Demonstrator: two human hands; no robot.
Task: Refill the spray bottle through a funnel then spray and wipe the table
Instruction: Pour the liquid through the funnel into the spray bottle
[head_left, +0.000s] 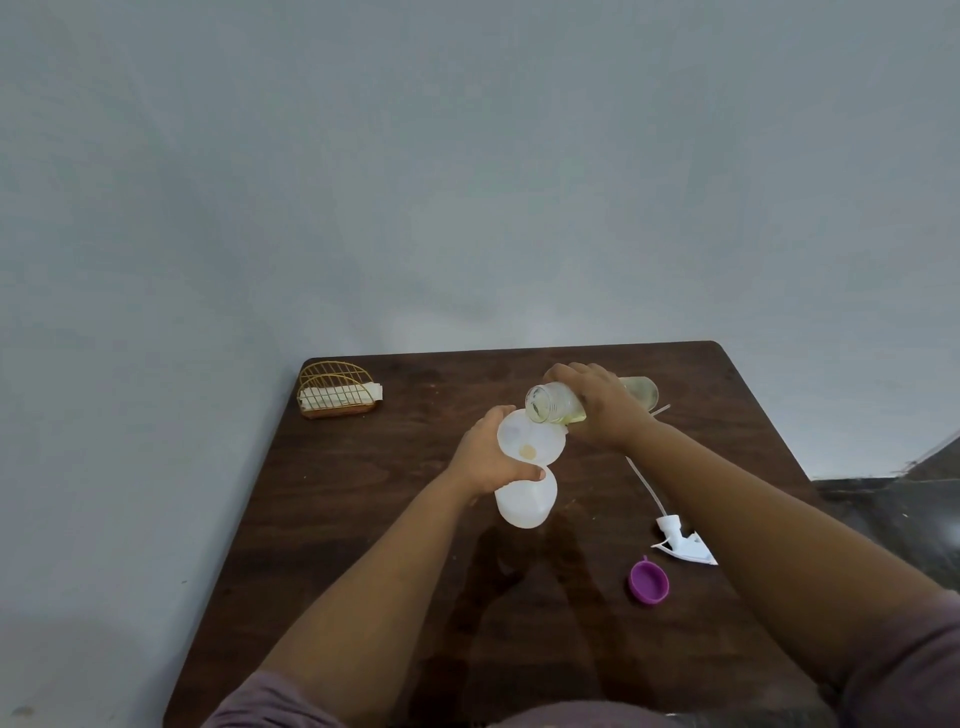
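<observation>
The left hand (491, 457) is wrapped around the neck of the white spray bottle (524, 501), which stands upright near the middle of the desk (395, 519). Its fingers curl just under the wide white funnel (531, 437) seated in the bottle's mouth, probably so bottle and funnel stay steady together while liquid goes in. A small pool of yellowish liquid sits at the bottom of the funnel.

The right hand (602, 405) grips a clear refill bottle (558, 408) tipped almost onto its side, with its open mouth just over the far rim of the funnel. The yellowish liquid lies along the bottle's lower side, so the tilt is what feeds the pour. Both hands are clamped on their own things, close together over the funnel.

The spray head (685, 545) with its long dip tube lies on the desk towards the right edge, taken off so the bottle could be filled. A purple cap (649, 581), most likely from the refill bottle, lies just on the near side of it, out of the way of the pouring. At the far left corner a gold wire holder (336, 391) keeps folded white napkins, likely ready for wiping.

Judging from this, the refill is under way; spraying and wiping are not yet begun.
</observation>
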